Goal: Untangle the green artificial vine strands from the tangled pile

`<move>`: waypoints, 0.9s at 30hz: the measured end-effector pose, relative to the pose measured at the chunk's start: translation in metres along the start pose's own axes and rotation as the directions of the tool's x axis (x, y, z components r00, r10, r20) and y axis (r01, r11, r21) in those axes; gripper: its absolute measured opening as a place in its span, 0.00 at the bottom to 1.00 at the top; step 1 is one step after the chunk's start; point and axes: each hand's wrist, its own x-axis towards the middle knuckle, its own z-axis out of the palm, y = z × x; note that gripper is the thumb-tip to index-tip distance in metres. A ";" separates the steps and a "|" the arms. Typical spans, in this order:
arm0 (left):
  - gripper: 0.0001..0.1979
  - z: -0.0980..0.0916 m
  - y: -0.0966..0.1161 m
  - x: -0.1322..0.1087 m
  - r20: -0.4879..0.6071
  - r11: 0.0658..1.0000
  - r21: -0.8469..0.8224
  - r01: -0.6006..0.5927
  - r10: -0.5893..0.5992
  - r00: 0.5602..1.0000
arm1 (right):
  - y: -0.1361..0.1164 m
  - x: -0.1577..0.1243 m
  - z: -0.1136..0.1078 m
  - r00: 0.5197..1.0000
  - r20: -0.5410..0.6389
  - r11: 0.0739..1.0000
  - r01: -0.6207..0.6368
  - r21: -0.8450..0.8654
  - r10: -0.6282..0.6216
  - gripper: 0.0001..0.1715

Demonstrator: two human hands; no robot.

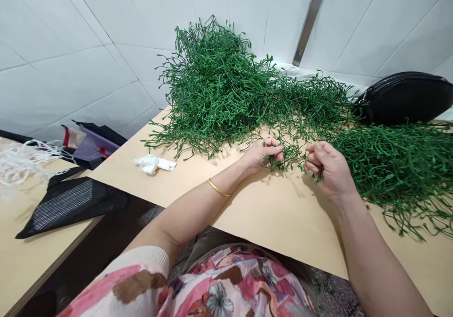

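Green tuft [290,154] spans nine to three o'clock

The left hand's [257,157] fingers pinch the tuft's nine o'clock end; the right hand's [330,167] fingers, curled together around a green strand [318,179], meet its three o'clock side, equally near. On the worktop [269,213], a tall sprig heap [215,88] lies toward eleven, a lower pile [399,159] at three.

White tiled wall [92,20], pale tabletop [262,213], speckled floor [334,293]
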 end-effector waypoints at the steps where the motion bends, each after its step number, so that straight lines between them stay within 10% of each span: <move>1: 0.12 0.001 0.000 -0.001 -0.004 1.000 0.028 -0.011 0.011 1.000 | 0.000 -0.001 0.002 1.000 0.002 0.996 0.023 -0.087 -0.023 0.19; 7: 0.11 0.005 -0.001 -0.003 0.001 0.985 0.160 -0.064 0.065 0.998 | 0.009 -0.003 0.007 0.994 0.078 0.882 0.100 -0.460 -0.072 0.19; 19: 0.18 0.014 0.006 -0.007 0.064 0.920 0.383 -0.079 0.059 0.996 | 0.016 0.003 0.000 0.991 0.117 0.891 0.108 -0.440 -0.063 0.13; 27: 0.06 0.010 0.003 -0.005 0.021 0.952 0.306 -0.026 0.020 1.000 | 0.010 0.001 -0.003 0.926 -0.018 0.801 0.317 -0.508 -0.377 0.10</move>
